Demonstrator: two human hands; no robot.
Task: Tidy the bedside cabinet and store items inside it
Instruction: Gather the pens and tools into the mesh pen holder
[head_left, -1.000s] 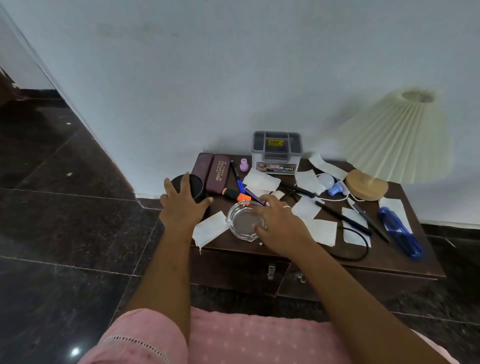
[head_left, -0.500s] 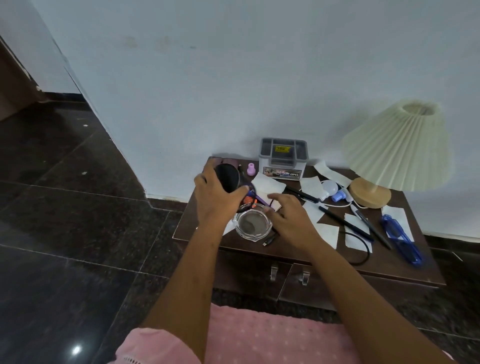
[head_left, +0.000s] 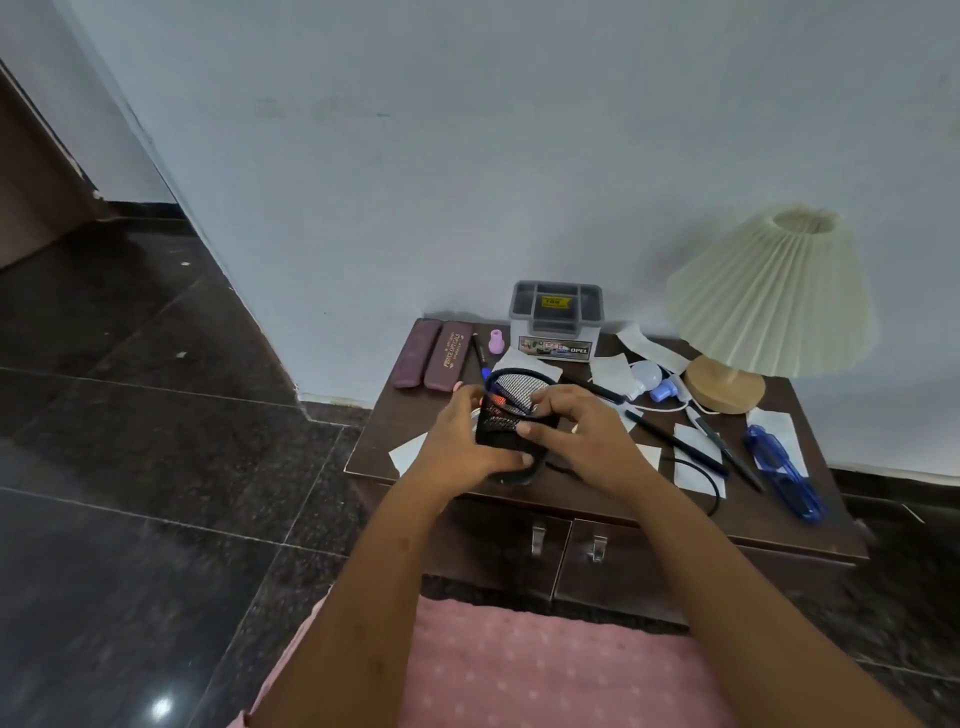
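Observation:
On the dark brown bedside cabinet (head_left: 379, 441) lies a clutter of small items. Above its front left part I hold a black mesh pen cup (head_left: 506, 441), tilted with its mouth toward the wall. My left hand (head_left: 460, 447) grips the cup from the left side. My right hand (head_left: 579, 436) curls its fingers over the rim, thumb against the mesh wall. An orange highlighter (head_left: 496, 401) shows through the mesh inside. Both hands hide the glass ashtray except for a sliver. The two cabinet doors (head_left: 566, 551) below are closed.
Two maroon spectacle cases (head_left: 431, 356), a pink cap (head_left: 495, 340) and a grey organiser box (head_left: 556, 322) stand at the back. A pleated lamp (head_left: 769, 296), a bulb (head_left: 647, 374), black pens (head_left: 675, 441), blue glasses (head_left: 784, 473), a black cable and paper scraps fill the right.
My left hand lifted the black cup from the cabinet's left corner and brought it over the ashtray. My right hand gathered the orange highlighter and moved up to the cup's rim.

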